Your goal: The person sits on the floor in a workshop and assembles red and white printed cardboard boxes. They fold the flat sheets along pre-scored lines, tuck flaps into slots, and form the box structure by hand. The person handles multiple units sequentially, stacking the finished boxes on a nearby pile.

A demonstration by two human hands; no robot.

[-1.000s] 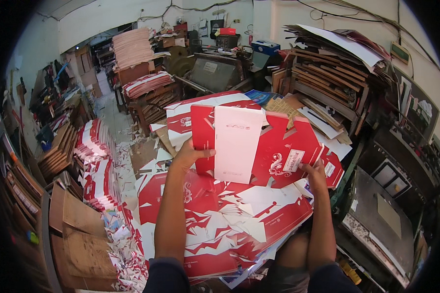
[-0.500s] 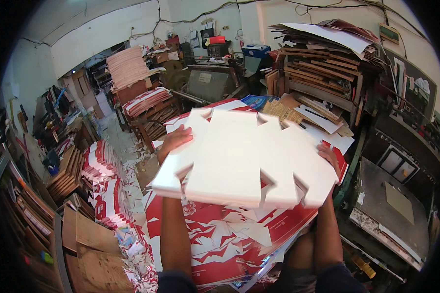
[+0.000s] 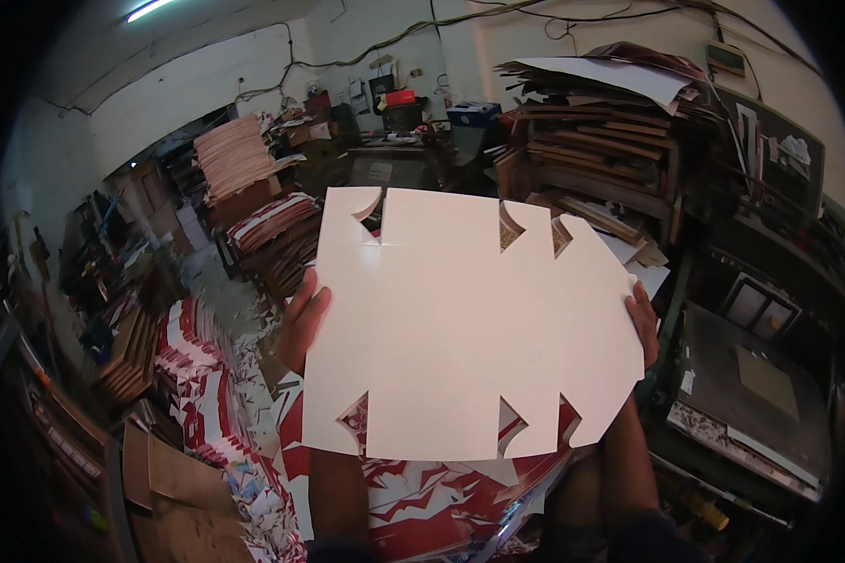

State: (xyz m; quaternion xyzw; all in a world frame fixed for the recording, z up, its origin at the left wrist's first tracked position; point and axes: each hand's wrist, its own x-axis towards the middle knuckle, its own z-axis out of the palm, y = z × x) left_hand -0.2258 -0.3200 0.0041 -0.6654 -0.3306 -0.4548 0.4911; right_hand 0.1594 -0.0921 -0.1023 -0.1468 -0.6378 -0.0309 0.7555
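Observation:
A stack of white die-cut cardboard sheets [image 3: 432, 319] is held up in front of me, its plain face toward me. Curved notches cut into its upper and lower edges, and its right end tapers. My left hand [image 3: 302, 317] grips the left edge, thumb on the near side. At the tapered right edge, my right hand [image 3: 642, 324] presses its fingers against the side. Below lie red and white printed sheets [image 3: 413, 530] with torn offcuts on them, partly hidden by the held stack.
Stacks of red and white sheets [image 3: 202, 394] stand on the floor at left, beside paper scraps [image 3: 263, 497]. Wooden boards [image 3: 183, 507] lean at lower left. A machine with a flat metal bed [image 3: 746, 394] stands at right. A rack of boards [image 3: 601, 141] rises behind.
The white stack has tilted up from lying nearly flat, so its full face now shows. Both hands have moved down along its sides with it. The picture is darker.

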